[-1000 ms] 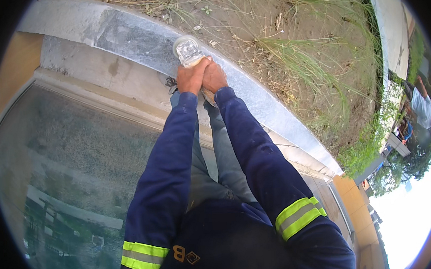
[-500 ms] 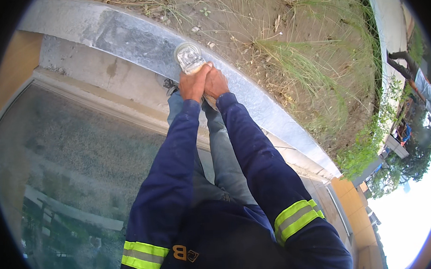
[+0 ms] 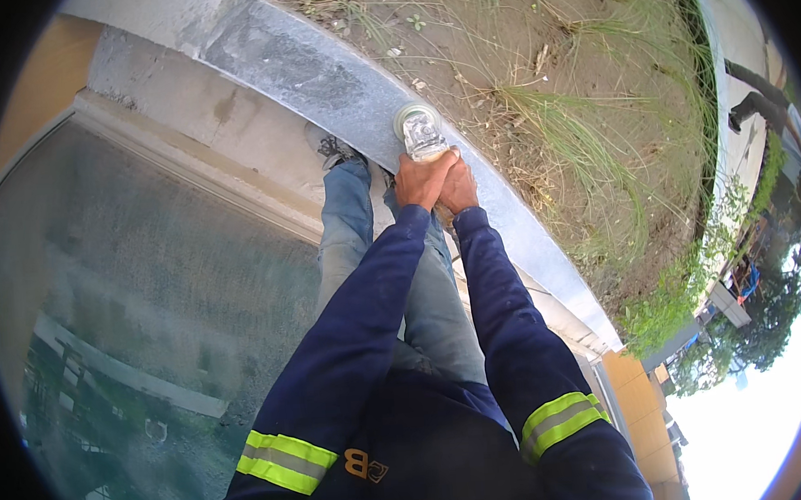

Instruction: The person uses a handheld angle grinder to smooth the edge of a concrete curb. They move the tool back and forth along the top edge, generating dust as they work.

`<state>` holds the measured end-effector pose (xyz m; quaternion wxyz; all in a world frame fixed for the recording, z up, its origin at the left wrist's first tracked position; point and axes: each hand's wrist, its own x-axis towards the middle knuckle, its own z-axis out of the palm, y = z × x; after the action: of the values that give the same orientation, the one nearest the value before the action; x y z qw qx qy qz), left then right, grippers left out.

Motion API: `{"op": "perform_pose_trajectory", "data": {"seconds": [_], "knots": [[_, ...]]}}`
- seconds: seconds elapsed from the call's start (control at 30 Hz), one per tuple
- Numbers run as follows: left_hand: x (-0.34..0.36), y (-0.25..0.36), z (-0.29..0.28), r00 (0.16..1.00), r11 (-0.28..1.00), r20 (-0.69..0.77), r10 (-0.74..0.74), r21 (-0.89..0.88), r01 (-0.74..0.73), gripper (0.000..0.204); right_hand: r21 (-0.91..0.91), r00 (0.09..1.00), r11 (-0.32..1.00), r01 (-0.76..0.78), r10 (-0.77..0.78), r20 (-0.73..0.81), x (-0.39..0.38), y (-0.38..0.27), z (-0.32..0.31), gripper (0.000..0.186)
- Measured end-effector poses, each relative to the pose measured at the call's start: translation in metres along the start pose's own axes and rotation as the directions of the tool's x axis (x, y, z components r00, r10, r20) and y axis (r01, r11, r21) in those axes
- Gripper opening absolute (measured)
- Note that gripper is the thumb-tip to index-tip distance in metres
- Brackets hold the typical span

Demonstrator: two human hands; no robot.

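Note:
A dust-coated hand-held power tool [image 3: 425, 134], with a round pale disc at its head, rests on the smooth grey concrete ledge [image 3: 292, 79]. My left hand [image 3: 420, 178] is closed round the tool's body just below the head. My right hand [image 3: 458, 187] is closed beside it on the same tool, partly behind my left fingers. Both arms reach up from the lower edge in dark blue sleeves with yellow reflective bands. My legs in jeans [image 3: 343, 217] are below the ledge, a shoe near the wall.
A bed of soil [image 3: 610, 103] with dry grass lies beyond the ledge. A large glass panel [image 3: 131, 291] with a frame fills the lower left, beside a tan wall [image 3: 39, 88]. At the far right are a person [image 3: 755, 105], plants and trees.
Both my hands and the tool have moved right along the ledge and a little down. More of my jeans shows. The person at the far right appears in a different posture.

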<state>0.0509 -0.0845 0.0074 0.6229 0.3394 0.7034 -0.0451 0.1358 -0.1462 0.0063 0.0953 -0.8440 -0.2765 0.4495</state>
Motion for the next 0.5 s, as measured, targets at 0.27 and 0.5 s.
{"op": "perform_pose_trajectory", "data": {"seconds": [0.27, 0.5], "knots": [[0.019, 0.0, -0.054, 0.993, 0.954, -0.099, 0.068, -0.285, -0.093, 0.09, -0.07, 0.976, 0.98, 0.185, -0.175, 0.128, 0.033, -0.077, 0.021, 0.048], [-0.011, -0.025, -0.035, 0.992, 0.947, -0.111, 0.053, -0.311, -0.085, 0.083, -0.128, 0.989, 0.988, 0.083, -0.066, 0.132, -0.013, -0.037, 0.021, 0.053]]}}
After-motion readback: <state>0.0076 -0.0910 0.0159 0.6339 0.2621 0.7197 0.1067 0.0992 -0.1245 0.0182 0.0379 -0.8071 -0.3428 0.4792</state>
